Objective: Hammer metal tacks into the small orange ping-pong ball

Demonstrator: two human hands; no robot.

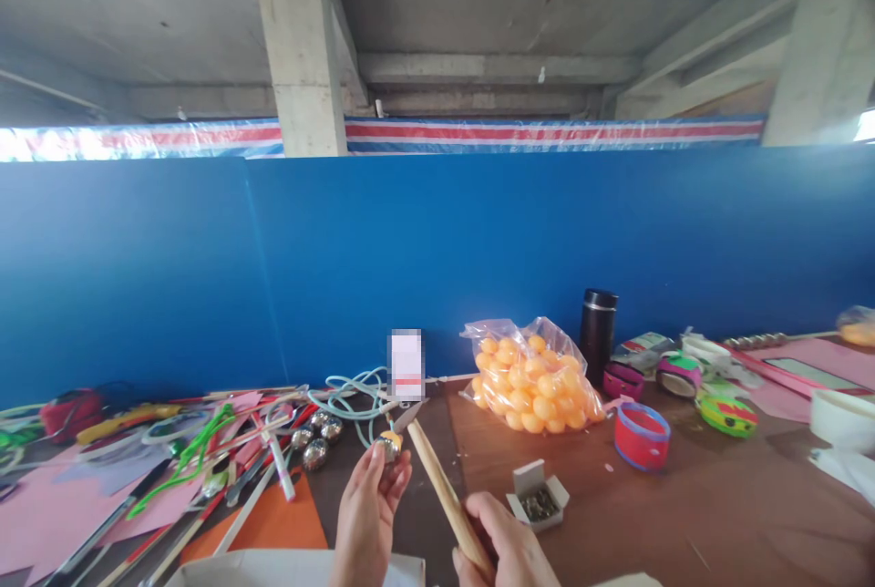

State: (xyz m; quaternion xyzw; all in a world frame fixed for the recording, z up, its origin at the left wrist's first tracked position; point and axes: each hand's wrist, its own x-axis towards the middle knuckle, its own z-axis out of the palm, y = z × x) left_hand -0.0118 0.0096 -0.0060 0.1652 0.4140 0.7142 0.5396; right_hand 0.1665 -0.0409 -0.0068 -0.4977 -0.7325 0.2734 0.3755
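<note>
My left hand (375,509) is closed around an orange ball (390,443) with a shiny silver part, pinched between thumb and fingers. My right hand (506,540) grips the wooden handle (437,482) of a hammer, its dark narrow head (408,416) close to the ball; I cannot tell whether they touch. To the right sits a small open white box (537,496) of small metallic pieces, too small to name surely. Several shiny silver balls (315,454) lie left of my left hand.
A clear bag of orange balls (526,382) stands against the blue partition (424,259), beside a black bottle (599,336). A red and blue round band (642,435) lies to the right. Sticks, pink paper (55,509) and cords clutter the left. A white box edge (273,567) is in front.
</note>
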